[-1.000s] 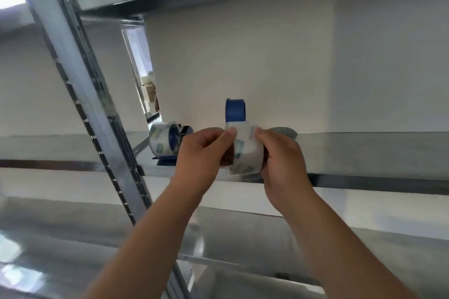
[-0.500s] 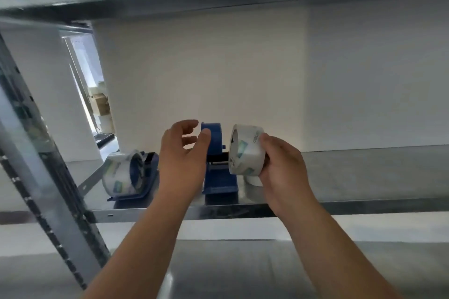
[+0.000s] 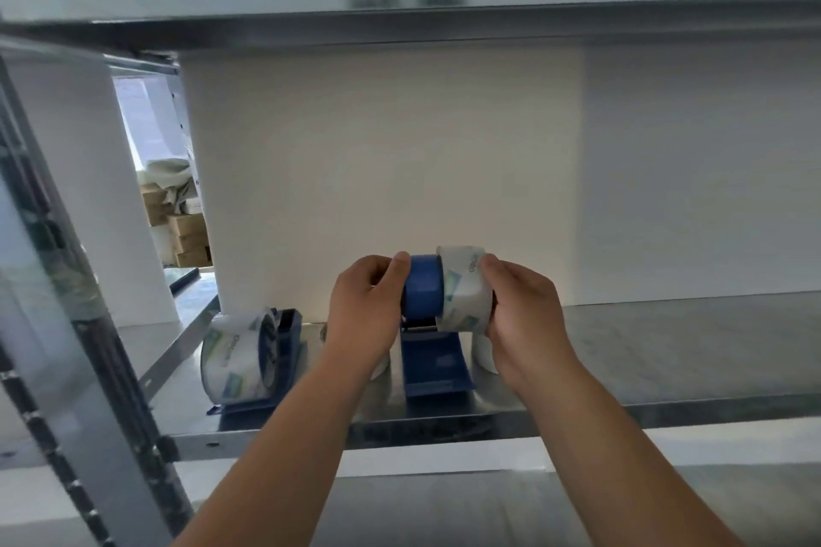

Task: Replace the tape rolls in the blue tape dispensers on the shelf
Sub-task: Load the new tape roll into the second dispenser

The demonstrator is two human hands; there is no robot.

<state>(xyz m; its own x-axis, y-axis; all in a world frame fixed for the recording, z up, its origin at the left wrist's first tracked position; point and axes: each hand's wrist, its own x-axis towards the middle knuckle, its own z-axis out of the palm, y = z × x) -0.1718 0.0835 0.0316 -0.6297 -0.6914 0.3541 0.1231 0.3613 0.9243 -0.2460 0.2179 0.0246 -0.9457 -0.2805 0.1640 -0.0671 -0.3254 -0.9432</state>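
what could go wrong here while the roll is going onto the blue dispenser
The tape roll looks only partly seated on the blue hub; pushed in at a tilt, it might jam. The dispenser stands near the front edge of the shelf, so a sideways shove from the right hand could slide it off unless the left hand braces it. The loaded dispenser beside the left forearm could get knocked.
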